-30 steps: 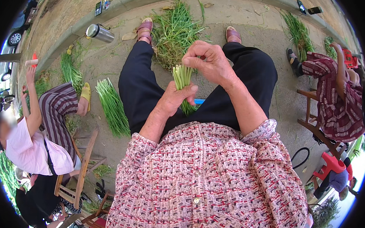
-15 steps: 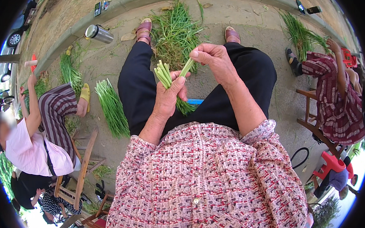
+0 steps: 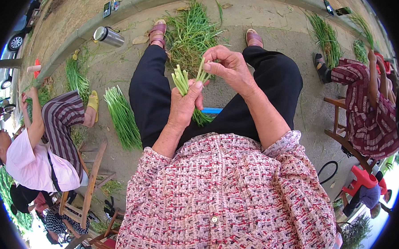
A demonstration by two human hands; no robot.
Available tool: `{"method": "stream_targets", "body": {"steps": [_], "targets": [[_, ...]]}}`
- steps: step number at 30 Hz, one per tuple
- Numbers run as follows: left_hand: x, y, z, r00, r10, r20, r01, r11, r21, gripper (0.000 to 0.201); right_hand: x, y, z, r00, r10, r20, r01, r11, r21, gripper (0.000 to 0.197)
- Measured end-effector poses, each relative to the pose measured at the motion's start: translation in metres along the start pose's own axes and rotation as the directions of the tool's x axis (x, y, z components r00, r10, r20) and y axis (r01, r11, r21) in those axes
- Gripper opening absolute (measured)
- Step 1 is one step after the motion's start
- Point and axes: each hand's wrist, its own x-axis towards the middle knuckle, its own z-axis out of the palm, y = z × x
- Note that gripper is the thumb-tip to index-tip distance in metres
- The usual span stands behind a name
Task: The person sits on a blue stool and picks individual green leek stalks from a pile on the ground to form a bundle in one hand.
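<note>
My left hand [image 3: 183, 107] is closed round a bunch of chives [image 3: 180, 81] above my lap. The thick pale-green ends point up and away from me, and the green leaves hang below the fist. My right hand [image 3: 233, 73] pinches a few chive stems [image 3: 201, 73] between thumb and fingertips. These stems stand just right of the bunch, with their lower part by my left thumb. Past my hands, a loose heap of chives [image 3: 195, 33] lies on the ground between my feet. A neater pile of chives [image 3: 120, 119] rests beside my left leg.
A steel flask [image 3: 109, 36] stands at the far left near the kerb [image 3: 136, 2]. On the left sits a person in a striped shirt [image 3: 30, 169]; on the right, one in dark red patterned clothes [image 3: 371, 121] holds up greens. Something blue [image 3: 212, 110] shows between my thighs.
My right hand has shifted slightly left, closer to the bunch, and its stems now stand more upright. The person on the right has raised a handful of greens.
</note>
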Motion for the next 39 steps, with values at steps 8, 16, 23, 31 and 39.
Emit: {"method": "stream_targets", "body": {"steps": [8,16,23,31,39], "targets": [[-0.001,0.001,0.001,0.999,0.029,-0.045,-0.028,0.999,0.034,0.043,-0.002,-0.004,0.003,0.993,0.108,0.045,-0.113,0.982,0.152,0.007],[-0.002,0.002,0.003,0.998,0.023,-0.062,-0.018,0.996,0.082,0.036,-0.001,-0.012,0.003,0.993,0.104,0.053,-0.105,0.994,0.009,0.007],[-0.004,0.005,0.008,0.997,0.029,-0.078,-0.019,0.991,0.132,0.035,0.001,-0.006,-0.001,0.978,0.136,0.156,-0.155,0.981,0.120,0.004],[-0.004,0.003,0.008,0.993,0.039,-0.110,-0.020,0.986,0.164,0.032,0.000,-0.001,-0.002,0.975,0.148,0.166,-0.156,0.987,0.038,0.004],[-0.005,0.008,0.012,0.990,0.027,-0.140,0.008,0.970,0.244,0.029,-0.002,0.001,-0.001,0.983,0.151,0.101,-0.147,0.988,-0.050,0.011]]}}
